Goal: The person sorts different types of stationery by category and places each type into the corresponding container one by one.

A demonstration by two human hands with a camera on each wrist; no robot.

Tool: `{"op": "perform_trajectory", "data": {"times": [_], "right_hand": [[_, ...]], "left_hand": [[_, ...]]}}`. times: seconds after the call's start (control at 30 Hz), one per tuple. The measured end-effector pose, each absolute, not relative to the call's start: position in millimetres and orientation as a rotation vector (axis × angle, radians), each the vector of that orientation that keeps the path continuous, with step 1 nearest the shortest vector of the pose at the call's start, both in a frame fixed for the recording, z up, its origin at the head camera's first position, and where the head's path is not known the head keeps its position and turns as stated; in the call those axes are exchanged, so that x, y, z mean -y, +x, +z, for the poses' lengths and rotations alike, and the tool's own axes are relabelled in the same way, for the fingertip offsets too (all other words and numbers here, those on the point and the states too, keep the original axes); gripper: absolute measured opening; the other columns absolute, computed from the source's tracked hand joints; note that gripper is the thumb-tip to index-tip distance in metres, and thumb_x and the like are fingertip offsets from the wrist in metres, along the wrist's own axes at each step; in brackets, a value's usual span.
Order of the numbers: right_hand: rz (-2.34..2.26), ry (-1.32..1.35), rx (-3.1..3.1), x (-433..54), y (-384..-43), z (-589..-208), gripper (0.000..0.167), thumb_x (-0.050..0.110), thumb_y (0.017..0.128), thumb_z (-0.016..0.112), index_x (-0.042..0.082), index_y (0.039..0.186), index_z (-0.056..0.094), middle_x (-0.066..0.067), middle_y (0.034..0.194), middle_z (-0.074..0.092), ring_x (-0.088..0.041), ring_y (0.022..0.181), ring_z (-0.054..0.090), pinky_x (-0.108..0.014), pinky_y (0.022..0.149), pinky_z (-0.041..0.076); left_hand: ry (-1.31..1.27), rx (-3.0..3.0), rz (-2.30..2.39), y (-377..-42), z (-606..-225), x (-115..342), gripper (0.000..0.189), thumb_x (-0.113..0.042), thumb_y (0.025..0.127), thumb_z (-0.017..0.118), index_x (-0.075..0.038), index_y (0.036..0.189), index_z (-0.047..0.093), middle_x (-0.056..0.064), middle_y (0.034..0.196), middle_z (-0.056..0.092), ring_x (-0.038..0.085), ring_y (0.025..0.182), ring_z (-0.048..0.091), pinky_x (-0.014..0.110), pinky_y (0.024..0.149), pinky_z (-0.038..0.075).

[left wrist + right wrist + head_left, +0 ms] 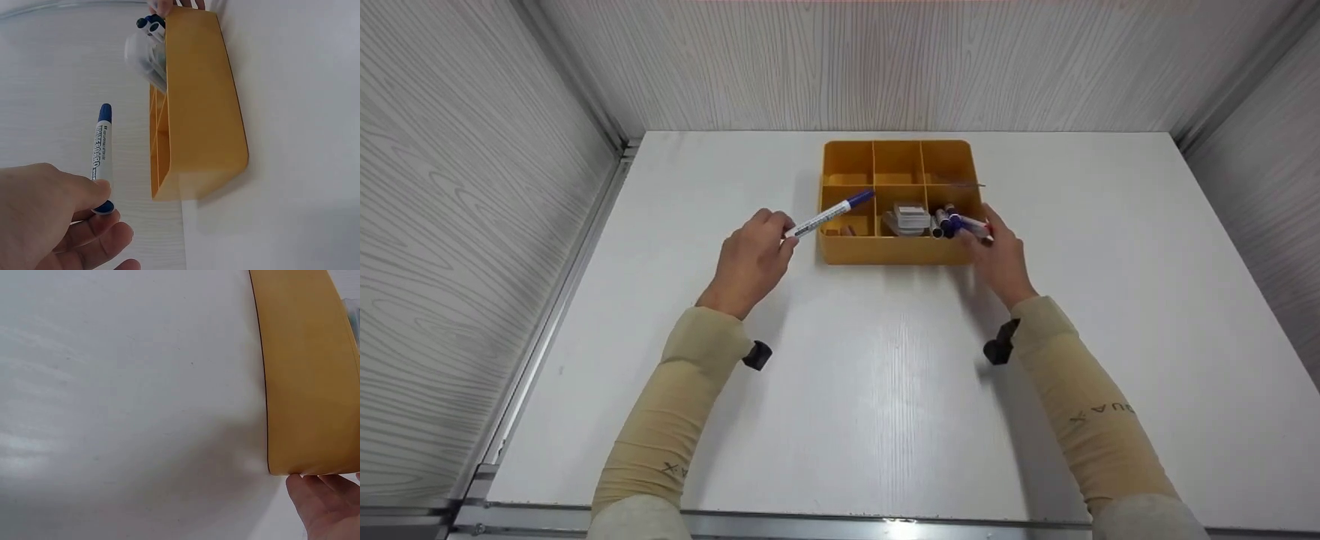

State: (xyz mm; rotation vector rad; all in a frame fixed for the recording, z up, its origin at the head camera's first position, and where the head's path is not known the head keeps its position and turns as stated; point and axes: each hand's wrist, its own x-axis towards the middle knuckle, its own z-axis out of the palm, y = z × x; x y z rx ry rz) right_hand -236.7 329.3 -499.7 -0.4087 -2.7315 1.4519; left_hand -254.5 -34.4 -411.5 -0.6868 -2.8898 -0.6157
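Observation:
My left hand (pixel 751 259) pinches a whiteboard marker (pixel 831 216) near its lower end, between thumb and fingers. The marker has a white barrel and a blue cap, and it slants up over the left part of an orange compartment box (pixel 885 252). At the box's front right corner, my right hand (pixel 1002 259) grips the wall. In the right wrist view its fingers (pixel 320 495) press the outer side, while the head view has the thumb by the rim. Several markers (pixel 949 220) lie in the front right compartment, partly hidden by the thumb.
Clear plastic cases (pixel 911 217) fill the front middle compartment. Small pieces (pixel 847 230) lie in the front left one. A thin dark stick (pixel 960 184) lies across the right divider. The box stands on a white table (pixel 870 390), before a wood-grain back wall (pixel 885 67).

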Motion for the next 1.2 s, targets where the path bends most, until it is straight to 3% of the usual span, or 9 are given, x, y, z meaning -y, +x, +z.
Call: {"op": "perform_trajectory", "data": {"times": [0.3,0.57,0.97,1.2], "right_hand": [[1.438,-0.407,2.711,-324.5,-237.2,-498.8,0.074,0.041,0.099,0.057,0.018,0.159,0.02,-0.018,0.134,0.049,-0.028,0.134,0.047,-0.043,0.115,0.037],[1.472,-0.44,2.723,-324.3,-236.5,-497.2,0.076,0.046,0.098,0.056,0.024,0.16,0.017,-0.017,0.145,0.045,-0.029,0.141,0.043,-0.043,0.117,0.036],[1.468,-0.423,2.69,-326.1,-235.1,-501.8,0.076,0.045,0.099,0.056,0.02,0.159,0.019,-0.016,0.128,0.049,-0.028,0.137,0.046,-0.042,0.115,0.038],[1.43,-0.411,2.689,-328.2,-237.3,-503.3,0.073,0.04,0.099,0.058,0.018,0.159,0.022,-0.022,0.152,0.041,-0.034,0.138,0.046,-0.044,0.112,0.041]], "left_hand": [[-0.856,2.82,-0.533,-259.8,-398.4,-12.1,0.024,-0.02,0.1,0.059,0.0,0.115,0.063,0.013,0.104,0.062,0.022,0.08,0.063,0.032,0.077,0.058],[-0.908,2.82,-0.376,-265.7,-389.3,-49.7,0.027,-0.021,0.103,0.054,0.0,0.12,0.06,0.015,0.114,0.063,0.022,0.086,0.064,0.032,0.081,0.058],[-0.98,2.776,-0.218,-270.8,-384.5,-98.1,0.029,-0.007,0.099,0.057,0.002,0.127,0.059,0.016,0.111,0.065,0.02,0.082,0.066,0.027,0.079,0.059],[-0.95,2.719,-0.115,-273.5,-385.2,-119.3,0.023,-0.006,0.1,0.055,0.0,0.121,0.064,0.013,0.101,0.065,0.019,0.075,0.061,0.027,0.071,0.057]]}}
